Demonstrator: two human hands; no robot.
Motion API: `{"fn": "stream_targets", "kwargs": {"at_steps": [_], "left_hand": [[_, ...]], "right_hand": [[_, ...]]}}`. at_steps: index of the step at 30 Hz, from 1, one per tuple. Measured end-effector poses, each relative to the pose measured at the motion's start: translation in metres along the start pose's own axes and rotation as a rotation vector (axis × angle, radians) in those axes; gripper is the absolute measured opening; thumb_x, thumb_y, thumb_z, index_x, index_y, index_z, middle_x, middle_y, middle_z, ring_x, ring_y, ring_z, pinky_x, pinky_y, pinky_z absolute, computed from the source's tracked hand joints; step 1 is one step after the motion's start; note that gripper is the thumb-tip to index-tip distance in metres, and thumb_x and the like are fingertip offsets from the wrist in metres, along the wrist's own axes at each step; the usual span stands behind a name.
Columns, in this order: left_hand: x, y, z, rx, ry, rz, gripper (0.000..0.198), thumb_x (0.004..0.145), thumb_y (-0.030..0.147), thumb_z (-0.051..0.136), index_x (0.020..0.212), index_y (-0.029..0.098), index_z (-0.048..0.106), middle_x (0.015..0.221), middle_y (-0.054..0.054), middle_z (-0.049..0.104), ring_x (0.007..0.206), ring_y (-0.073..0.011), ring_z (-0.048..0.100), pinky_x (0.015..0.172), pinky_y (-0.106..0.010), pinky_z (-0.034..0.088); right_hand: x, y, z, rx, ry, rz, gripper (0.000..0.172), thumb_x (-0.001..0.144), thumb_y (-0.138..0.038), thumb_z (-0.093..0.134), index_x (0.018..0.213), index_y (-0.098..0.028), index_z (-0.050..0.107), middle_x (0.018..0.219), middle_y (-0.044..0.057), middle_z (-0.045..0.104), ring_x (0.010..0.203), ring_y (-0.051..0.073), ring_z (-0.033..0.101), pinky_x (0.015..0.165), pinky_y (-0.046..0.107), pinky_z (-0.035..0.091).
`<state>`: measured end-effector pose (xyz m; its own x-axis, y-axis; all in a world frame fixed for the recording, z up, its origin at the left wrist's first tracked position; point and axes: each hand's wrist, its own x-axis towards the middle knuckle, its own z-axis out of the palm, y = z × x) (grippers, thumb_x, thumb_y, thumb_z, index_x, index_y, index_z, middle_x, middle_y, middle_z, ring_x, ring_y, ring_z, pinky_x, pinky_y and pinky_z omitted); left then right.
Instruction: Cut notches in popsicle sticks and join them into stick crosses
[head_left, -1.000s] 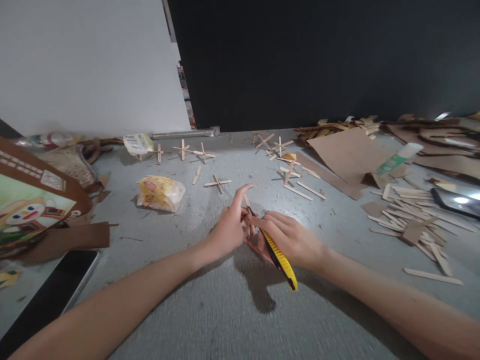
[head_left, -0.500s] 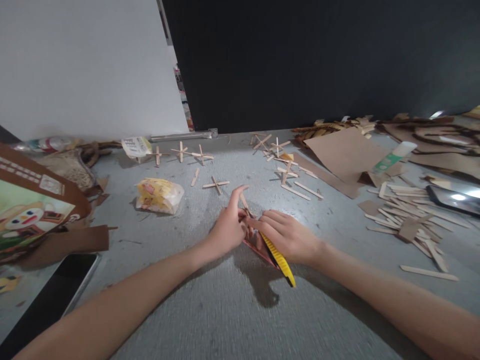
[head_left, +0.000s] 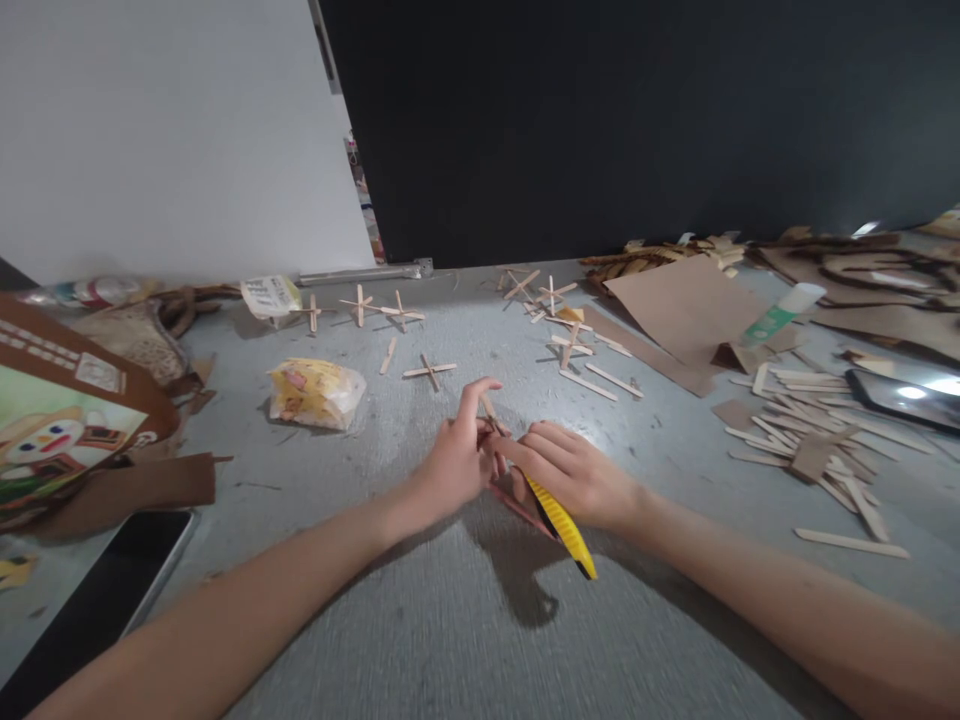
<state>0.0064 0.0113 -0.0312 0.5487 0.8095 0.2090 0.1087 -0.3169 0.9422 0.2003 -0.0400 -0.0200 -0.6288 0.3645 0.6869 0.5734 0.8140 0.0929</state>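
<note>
In the middle of the table, my left hand [head_left: 461, 455] is closed round a short wooden craft stick [head_left: 489, 408], its index finger lifted and bent over the stick. My right hand [head_left: 574, 470] wraps round a hand tool with a ribbed yellow-and-black handle [head_left: 564, 530], which slants down toward me. A reddish strip [head_left: 525, 508] runs beside that handle below the hands; whether it belongs to the tool I cannot tell. Both hands meet at the stick, and the fingers hide the tool's working end. A stick cross [head_left: 430, 371] lies just beyond my left hand.
More stick crosses [head_left: 360, 305] stand along the back. Loose craft sticks [head_left: 832, 425] are heaped at right, near brown cardboard [head_left: 667, 310] and a glue stick [head_left: 784, 313]. A yellow printed packet [head_left: 315, 392], a phone [head_left: 112, 590] and a brown printed bag [head_left: 75, 400] are at left.
The yellow handle has tipped slightly down and to the right. Both hands keep their grips in nearly the same place, and the view has shifted a little.
</note>
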Motion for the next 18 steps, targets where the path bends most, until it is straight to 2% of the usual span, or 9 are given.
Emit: {"fn": "stream_targets", "kwargs": {"at_steps": [5,8,11,14,18], "left_hand": [[0.004,0.004,0.003,-0.198,0.071,-0.128,0.057,0.090,0.018,0.063,0.140,0.029,0.037,0.075,0.006,0.069,0.050,-0.0128,0.063,0.049,-0.022,0.048],[0.005,0.008,0.003,-0.237,0.081,-0.151,0.050,0.091,0.030,0.071,0.126,0.027,0.037,0.069,0.007,0.069,0.049,-0.0148,0.064,0.049,-0.024,0.049],[0.006,0.012,0.002,-0.252,0.113,-0.143,0.051,0.089,0.042,0.078,0.108,0.027,0.033,0.067,0.005,0.072,0.054,-0.0166,0.069,0.054,-0.026,0.053],[0.006,0.014,0.001,-0.273,0.137,-0.125,0.054,0.090,0.050,0.078,0.101,0.027,0.030,0.068,0.003,0.074,0.055,-0.0173,0.071,0.056,-0.027,0.055],[0.008,0.013,0.000,-0.289,0.129,-0.096,0.049,0.096,0.061,0.067,0.101,0.027,0.031,0.064,0.005,0.069,0.050,-0.0177,0.067,0.051,-0.029,0.054]], "right_hand": [[-0.001,0.001,0.000,0.057,0.072,0.031,0.042,0.105,-0.010,0.049,0.147,-0.011,0.050,0.084,0.006,0.069,0.072,0.020,0.063,0.065,0.033,0.054],[-0.003,0.000,0.001,0.070,0.119,0.076,0.041,0.103,-0.008,0.050,0.143,-0.014,0.053,0.082,0.004,0.066,0.068,0.019,0.061,0.062,0.031,0.052],[-0.004,0.002,0.004,0.100,0.173,0.255,0.036,0.102,-0.010,0.053,0.137,-0.021,0.057,0.081,0.002,0.065,0.069,0.018,0.063,0.063,0.029,0.053],[-0.004,0.007,0.007,0.165,0.187,0.451,0.030,0.105,-0.017,0.056,0.133,-0.024,0.061,0.089,0.003,0.071,0.076,0.017,0.069,0.070,0.029,0.058],[0.000,0.013,0.004,0.354,0.120,0.543,0.021,0.106,-0.024,0.059,0.126,-0.024,0.065,0.098,0.006,0.078,0.080,0.016,0.075,0.072,0.027,0.060]]}}
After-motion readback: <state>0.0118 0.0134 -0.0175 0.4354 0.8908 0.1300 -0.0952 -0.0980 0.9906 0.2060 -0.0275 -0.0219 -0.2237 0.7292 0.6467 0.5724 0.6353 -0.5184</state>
